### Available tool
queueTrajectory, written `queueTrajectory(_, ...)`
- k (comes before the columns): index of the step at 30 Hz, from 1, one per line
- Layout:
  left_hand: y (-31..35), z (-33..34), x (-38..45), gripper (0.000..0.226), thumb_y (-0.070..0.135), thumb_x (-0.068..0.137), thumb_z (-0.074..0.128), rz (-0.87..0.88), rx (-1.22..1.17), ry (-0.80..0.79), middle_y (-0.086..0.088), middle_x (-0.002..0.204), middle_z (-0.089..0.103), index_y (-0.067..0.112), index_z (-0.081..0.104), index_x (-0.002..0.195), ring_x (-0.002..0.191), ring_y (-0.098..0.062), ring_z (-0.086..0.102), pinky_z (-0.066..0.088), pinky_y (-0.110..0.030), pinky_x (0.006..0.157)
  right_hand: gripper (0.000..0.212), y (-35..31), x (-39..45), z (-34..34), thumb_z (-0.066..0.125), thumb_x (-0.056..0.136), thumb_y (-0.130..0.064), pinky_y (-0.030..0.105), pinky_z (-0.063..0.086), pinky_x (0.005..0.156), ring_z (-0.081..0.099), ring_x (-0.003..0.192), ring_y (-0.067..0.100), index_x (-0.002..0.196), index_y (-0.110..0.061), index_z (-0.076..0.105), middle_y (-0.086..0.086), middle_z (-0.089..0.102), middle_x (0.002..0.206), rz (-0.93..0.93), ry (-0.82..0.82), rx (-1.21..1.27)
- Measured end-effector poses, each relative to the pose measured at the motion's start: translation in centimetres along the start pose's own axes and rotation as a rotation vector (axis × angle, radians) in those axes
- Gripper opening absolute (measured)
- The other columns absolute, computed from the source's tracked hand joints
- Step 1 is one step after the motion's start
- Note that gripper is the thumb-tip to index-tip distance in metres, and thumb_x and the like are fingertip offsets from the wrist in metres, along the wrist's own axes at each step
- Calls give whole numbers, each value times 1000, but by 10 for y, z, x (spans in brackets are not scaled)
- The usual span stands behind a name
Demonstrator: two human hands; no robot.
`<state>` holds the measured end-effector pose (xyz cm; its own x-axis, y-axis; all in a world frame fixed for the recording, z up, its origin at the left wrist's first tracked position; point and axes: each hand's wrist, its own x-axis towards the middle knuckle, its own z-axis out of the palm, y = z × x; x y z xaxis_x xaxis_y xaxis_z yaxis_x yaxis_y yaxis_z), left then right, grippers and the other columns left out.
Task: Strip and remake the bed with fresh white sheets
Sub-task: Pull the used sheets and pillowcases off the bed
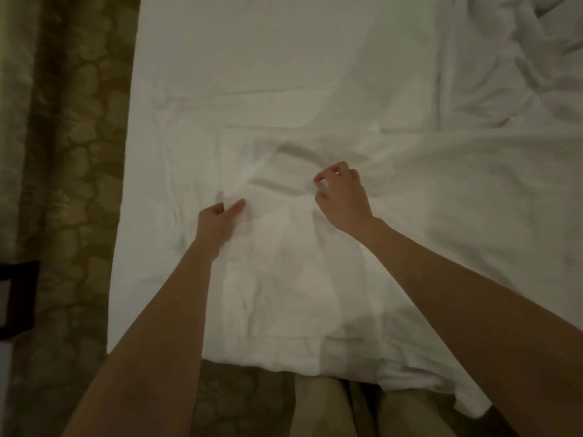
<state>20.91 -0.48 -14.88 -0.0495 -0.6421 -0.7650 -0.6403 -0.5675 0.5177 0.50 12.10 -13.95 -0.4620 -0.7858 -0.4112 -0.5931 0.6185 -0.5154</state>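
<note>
Item: bed [239, 52] with a smooth white fitted surface, seen from its near edge; a partly unfolded white cotton sheet [284, 279] lies across the near part of the bed, still showing square fold creases, its lower hem hanging just over the near edge; a rumpled heap of white bedding [517, 55] sits at the far right corner. Left hand [217, 222]: fingers curled, thumb out, pinching a fold of the white sheet near the bed's left edge. Right hand [342, 192]: fingers bunched tight round a gathered tuck of the same sheet, toward the middle of the bed. Progress, as judged: stripping looks done on the left side, the fresh sheet is on the bed but only partly opened; spreading, squaring to the corners, tucking and clearing the rumpled heap appear left to do. Surroundings: olive patterned carpet [69, 152] along the left edge; dark furniture corner [15, 294] at far left. Brands, labels, writing: none readable
</note>
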Motion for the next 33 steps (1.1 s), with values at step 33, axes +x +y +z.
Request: queueTrajectory(33, -125, -87, -75, 51, 39, 79, 75, 43, 314, -278, -1, 113, 66, 12, 62, 120, 104, -22, 61, 51, -41, 92, 60, -168, 12, 96, 51, 93, -47, 38, 44, 87, 56, 111, 34, 130, -1, 42, 14, 47, 131, -69, -133, -148)
